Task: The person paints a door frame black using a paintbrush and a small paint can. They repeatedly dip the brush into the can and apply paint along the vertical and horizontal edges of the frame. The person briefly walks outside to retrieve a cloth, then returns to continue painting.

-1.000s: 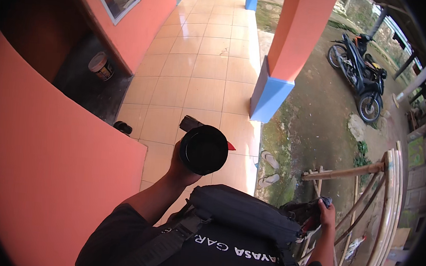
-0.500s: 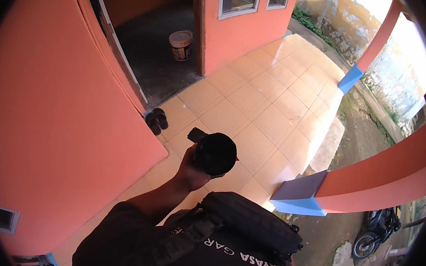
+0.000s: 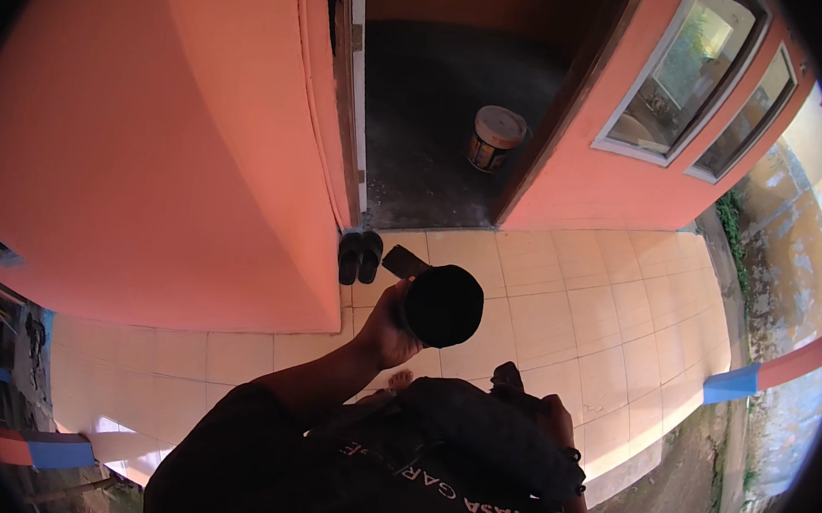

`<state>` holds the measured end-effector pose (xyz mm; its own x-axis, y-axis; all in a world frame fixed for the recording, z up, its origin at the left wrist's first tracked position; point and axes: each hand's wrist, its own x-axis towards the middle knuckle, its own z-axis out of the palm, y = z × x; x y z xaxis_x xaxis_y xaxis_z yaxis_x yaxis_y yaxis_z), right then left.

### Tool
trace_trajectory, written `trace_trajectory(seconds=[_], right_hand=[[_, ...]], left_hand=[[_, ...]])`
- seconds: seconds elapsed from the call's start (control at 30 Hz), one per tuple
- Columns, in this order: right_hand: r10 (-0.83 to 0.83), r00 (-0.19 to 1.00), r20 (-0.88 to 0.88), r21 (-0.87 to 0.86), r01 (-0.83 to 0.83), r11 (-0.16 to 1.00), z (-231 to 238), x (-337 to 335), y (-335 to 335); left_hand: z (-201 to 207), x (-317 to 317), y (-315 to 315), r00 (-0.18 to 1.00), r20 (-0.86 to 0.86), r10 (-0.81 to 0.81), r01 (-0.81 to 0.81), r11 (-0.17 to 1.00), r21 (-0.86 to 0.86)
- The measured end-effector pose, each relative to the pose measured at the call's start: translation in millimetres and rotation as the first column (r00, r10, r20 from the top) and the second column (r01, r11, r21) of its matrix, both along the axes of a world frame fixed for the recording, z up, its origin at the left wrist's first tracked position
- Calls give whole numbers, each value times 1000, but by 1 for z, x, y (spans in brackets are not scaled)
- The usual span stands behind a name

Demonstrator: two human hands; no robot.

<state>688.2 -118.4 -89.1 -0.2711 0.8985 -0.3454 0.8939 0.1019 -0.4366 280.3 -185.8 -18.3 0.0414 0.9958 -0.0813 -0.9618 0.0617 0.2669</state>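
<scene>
A round black object (image 3: 443, 305), its broad face too dark to show detail, is held above a tiled porch floor (image 3: 558, 334). The left hand's grip (image 3: 388, 333) is closed around its lower left side, fingers partly hidden behind it; a flat dark piece (image 3: 405, 263) juts out at upper left. The right hand's grip (image 3: 558, 422) is beside a black bag (image 3: 476, 421), its hold impossible to tell.
</scene>
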Motion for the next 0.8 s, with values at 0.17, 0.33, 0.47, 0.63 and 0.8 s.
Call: trace_trajectory(seconds=[0.17, 0.33, 0.47, 0.63, 0.8], right_hand=[[-32, 987, -156, -13, 30, 999, 15, -52, 111], [-58, 908, -416, 12, 70, 997, -2, -99, 224], [28, 881, -473, -39, -53, 998, -9, -154, 327], [237, 780, -579, -95, -353, 931, 19, -261, 439], [256, 762, -595, 86, -257, 963, -7, -356, 550]], left_hand=[[1, -38, 87, 988, -76, 132, -135, 990, -30], [-9, -70, 170, 941, -152, 303, -311, 950, -31], [5, -91, 222, 911, -130, 391, -392, 920, 19], [5, -126, 283, 873, -123, 472, -450, 877, 166], [21, -188, 368, 823, -210, 528, -455, 833, 313]])
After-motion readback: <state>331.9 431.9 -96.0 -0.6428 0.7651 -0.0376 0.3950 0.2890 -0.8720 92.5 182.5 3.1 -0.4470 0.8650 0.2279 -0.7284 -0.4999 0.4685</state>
